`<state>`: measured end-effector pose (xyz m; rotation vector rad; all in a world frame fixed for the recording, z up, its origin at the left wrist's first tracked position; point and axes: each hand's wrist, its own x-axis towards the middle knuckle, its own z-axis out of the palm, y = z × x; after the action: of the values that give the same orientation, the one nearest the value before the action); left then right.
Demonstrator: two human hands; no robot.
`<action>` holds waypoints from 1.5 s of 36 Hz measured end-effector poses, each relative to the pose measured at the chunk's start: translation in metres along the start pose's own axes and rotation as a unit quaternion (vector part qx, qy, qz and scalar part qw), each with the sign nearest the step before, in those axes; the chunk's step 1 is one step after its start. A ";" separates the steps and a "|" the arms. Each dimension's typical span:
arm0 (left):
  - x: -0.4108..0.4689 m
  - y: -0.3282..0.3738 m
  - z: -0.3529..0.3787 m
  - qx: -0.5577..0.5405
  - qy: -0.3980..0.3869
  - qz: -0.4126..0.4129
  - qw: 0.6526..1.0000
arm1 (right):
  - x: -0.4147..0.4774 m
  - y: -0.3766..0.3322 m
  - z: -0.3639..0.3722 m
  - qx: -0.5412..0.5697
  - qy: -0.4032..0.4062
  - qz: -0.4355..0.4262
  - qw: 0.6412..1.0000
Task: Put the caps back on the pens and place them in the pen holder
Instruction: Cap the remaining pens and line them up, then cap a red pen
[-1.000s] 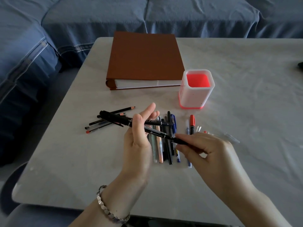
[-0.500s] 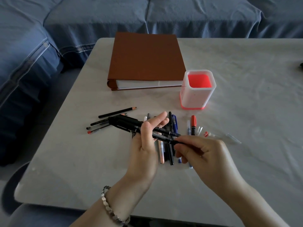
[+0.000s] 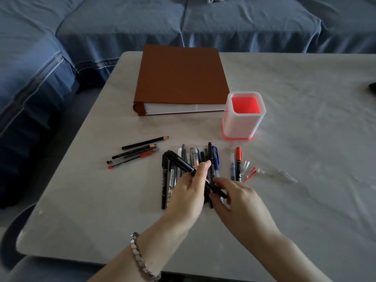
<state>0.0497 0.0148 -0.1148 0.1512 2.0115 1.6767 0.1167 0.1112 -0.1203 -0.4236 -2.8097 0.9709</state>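
My left hand [image 3: 190, 192] grips a black pen [image 3: 181, 162] that slants up to the left over a row of pens [image 3: 203, 159] lying on the table. My right hand [image 3: 236, 197] pinches the lower right end of the same pen. The white pen holder [image 3: 243, 123] with a red inside stands empty behind the row, to the right. A red-capped pen [image 3: 238, 157], a blue pen [image 3: 215, 156] and several clear caps [image 3: 262, 171] lie right of the row. A few pencils and a red-grip pen [image 3: 138, 153] lie to the left.
A thick brown binder [image 3: 181, 78] lies on the grey table [image 3: 305, 139] behind the pens, touching the holder's left side. A blue-covered sofa [image 3: 142, 23] wraps around the far and left edges. A dark object [image 3: 372, 86] sits at the right edge.
Both hands have lowered toward the row of pens, and the black pens held in my left hand have swung from nearly level to a steeper slant. Some pens now lie on the table.
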 end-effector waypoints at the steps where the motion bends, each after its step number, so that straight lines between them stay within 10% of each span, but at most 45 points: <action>1: 0.000 0.001 0.000 0.000 -0.006 -0.004 1.000 | 0.000 0.001 0.002 -0.012 0.001 -0.015 1.000; 10: 0.002 0.007 -0.017 0.039 -0.060 0.002 0.997 | 0.008 0.009 0.007 0.019 -0.066 0.084 0.994; 18: 0.025 -0.016 -0.082 0.250 0.125 0.109 0.954 | 0.025 0.027 -0.001 0.115 -0.086 0.252 0.957; 25: 0.052 -0.052 -0.128 0.374 0.253 0.082 0.889 | 0.030 0.020 0.005 0.030 -0.106 0.228 0.967; 36: 0.066 -0.060 -0.128 0.534 0.205 0.061 0.818 | 0.014 0.034 -0.009 -0.056 -0.074 0.187 0.978; 42: 0.055 -0.049 -0.102 0.512 0.194 0.114 0.829 | 0.019 0.064 -0.018 -0.055 0.009 0.166 0.985; 54: 0.020 -0.015 -0.054 0.254 0.043 0.147 0.955 | 0.039 0.098 -0.016 -0.156 -0.036 0.040 0.986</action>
<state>0.0113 -0.0288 -0.1291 0.5894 2.5534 1.2994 0.1046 0.2057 -0.1672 -0.5521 -3.0414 0.5667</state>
